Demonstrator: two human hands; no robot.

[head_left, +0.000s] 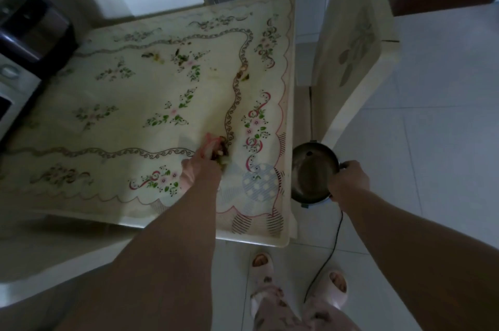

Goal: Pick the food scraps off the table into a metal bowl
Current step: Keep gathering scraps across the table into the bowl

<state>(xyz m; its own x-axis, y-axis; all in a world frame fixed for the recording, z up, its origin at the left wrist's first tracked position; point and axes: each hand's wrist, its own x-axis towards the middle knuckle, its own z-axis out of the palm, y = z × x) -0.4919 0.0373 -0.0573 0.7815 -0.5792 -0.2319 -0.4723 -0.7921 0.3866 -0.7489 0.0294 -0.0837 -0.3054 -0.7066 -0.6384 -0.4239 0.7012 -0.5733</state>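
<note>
Left hand [201,166] was down on the desk [256,240], its fingers bunched round a pink cloth [210,141] and pressed against a small heap of food scraps [221,154] near the right-hand edge. The right hand [348,182] was clamped on the rim of the metal bowl [314,171], holding it off the desk just beside that edge and a little below it, mouth up. From where I stood the job looked barely half done: the bowl's inside seemed almost bare, though the dimness made it hard to be sure, and the heap had not yet gone over the edge. Farther up the desk lay more bits to gather, one dark cluster [154,56], another beside it [183,58] and a third [243,74] along the scrolled border. The desk wore a cream flowered cover; a dark appliance [29,31] sat at its far left corner, a pale chair [351,47] stood to the right, and a black cord [334,249] trailed across the white tiled floor [445,114].
</note>
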